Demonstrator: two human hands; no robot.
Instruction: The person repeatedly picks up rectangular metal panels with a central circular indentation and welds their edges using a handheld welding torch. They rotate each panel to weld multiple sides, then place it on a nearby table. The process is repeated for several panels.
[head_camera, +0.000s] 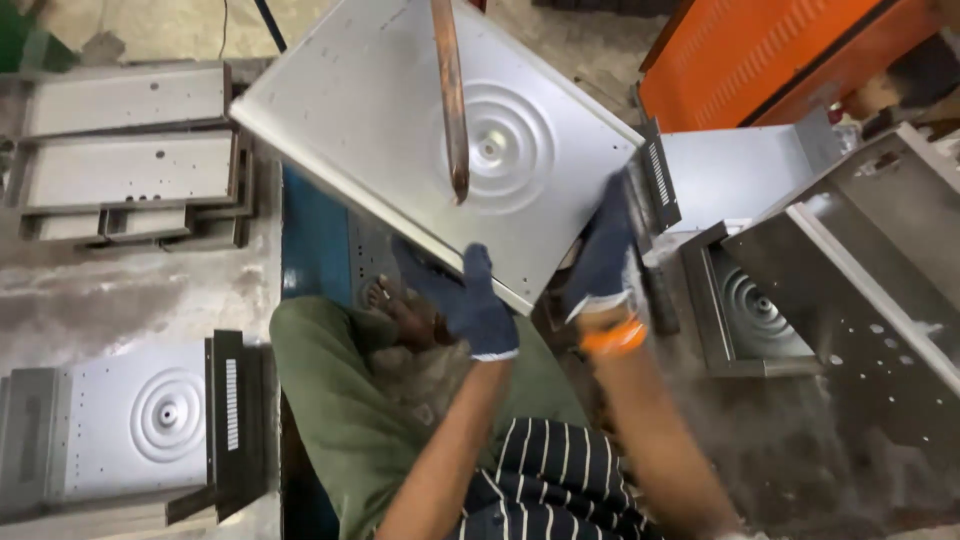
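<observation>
You hold a big grey metal panel (400, 130) with a round ring shape pressed in it. It is tilted up in front of you, above your knees. Your left hand (478, 305) and right hand (603, 250), both in blue gloves, are closed on its near edge.

A brown rod (450, 95) points down just above the panel, past your hands. The panel could bump it if you tip it up. The edge is thin and could cut, or slip onto your bare foot (395, 305) just under your left hand.

Stacked panels (130, 150) lie left of your hands, and a metal box (790, 290) sits near your right hand. An orange machine (760, 55) stands beyond it. Room is tight on both sides.
</observation>
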